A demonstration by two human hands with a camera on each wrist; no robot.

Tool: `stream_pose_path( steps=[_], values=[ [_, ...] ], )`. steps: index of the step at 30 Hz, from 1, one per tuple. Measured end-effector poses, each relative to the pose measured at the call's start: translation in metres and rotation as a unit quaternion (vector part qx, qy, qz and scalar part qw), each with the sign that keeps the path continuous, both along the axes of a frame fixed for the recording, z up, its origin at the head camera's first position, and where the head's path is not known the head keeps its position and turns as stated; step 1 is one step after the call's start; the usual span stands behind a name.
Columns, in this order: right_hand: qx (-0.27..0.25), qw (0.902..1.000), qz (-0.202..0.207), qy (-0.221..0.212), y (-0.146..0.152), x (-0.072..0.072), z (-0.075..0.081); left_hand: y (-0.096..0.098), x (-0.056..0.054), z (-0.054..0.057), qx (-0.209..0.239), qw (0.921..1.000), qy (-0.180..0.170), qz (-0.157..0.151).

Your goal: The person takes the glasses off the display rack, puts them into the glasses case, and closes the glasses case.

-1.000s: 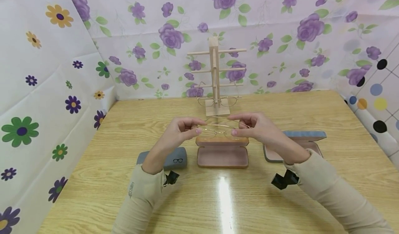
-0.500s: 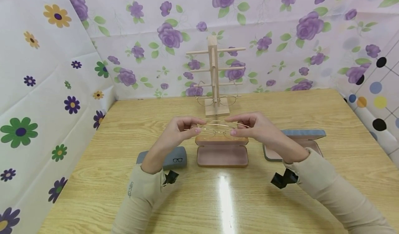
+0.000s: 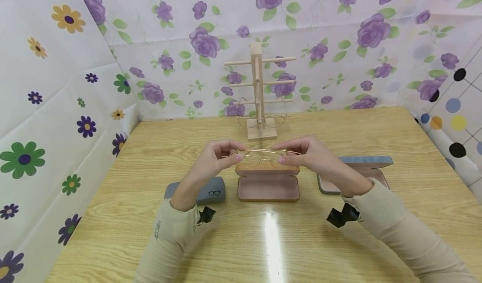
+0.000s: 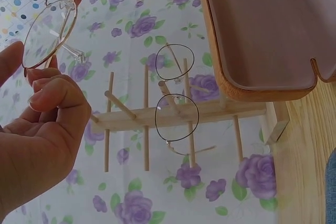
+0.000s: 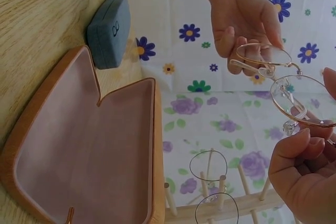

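Thin gold-rimmed eyeglasses are held up between both hands, over the raised lid of an open orange-brown case. My left hand pinches one end of the frame between thumb and fingers. At the other end, my right hand grips the frame the same way. The temples lie folded across behind the lenses, as the right wrist view shows. Inside, the case has a bare pinkish lining. Part of each temple is hidden behind the fingers.
A wooden display stand with pegs stands behind, bearing another pair of thin-rimmed eyeglasses. A closed blue-grey case lies by the left forearm. Partly behind the right wrist is an open blue case.
The temples have swung inward and sit closer to the lenses than a second ago. The right fingertips have shifted slightly inward; both hands keep their grip.
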State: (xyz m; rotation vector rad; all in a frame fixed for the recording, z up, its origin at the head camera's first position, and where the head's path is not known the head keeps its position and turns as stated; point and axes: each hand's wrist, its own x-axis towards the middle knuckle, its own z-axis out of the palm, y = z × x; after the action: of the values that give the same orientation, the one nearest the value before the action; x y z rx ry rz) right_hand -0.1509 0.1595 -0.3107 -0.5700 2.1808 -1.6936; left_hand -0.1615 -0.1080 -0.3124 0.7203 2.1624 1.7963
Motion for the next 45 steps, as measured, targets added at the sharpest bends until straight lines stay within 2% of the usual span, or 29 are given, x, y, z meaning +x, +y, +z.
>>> stream_pose_path(
  steps=[4,13,22,28,38,45],
  values=[
    [-0.004,1.0000,0.003,-0.004,0.001,0.000,-0.001,0.000,0.001,-0.001,-0.011,0.9998,0.001,0.017],
    [-0.002,0.9995,-0.017,-0.028,0.003,0.001,-0.002,-0.003,0.002,-0.008,-0.002,0.9998,-0.003,0.019],
    [0.002,0.9996,-0.012,-0.024,0.005,0.002,-0.006,-0.003,0.001,-0.014,0.001,0.9996,0.012,0.025],
    [0.013,0.9993,-0.025,-0.027,0.010,0.004,-0.010,-0.005,0.003,-0.016,0.002,0.9993,0.023,0.029],
    [0.009,0.9987,-0.035,-0.036,0.015,0.006,-0.014,-0.007,0.004,-0.021,0.012,0.9992,0.014,0.034],
    [0.009,0.9986,-0.040,-0.033,0.016,0.008,-0.017,-0.008,0.004,-0.027,0.002,0.9992,0.005,0.041]
  ],
)
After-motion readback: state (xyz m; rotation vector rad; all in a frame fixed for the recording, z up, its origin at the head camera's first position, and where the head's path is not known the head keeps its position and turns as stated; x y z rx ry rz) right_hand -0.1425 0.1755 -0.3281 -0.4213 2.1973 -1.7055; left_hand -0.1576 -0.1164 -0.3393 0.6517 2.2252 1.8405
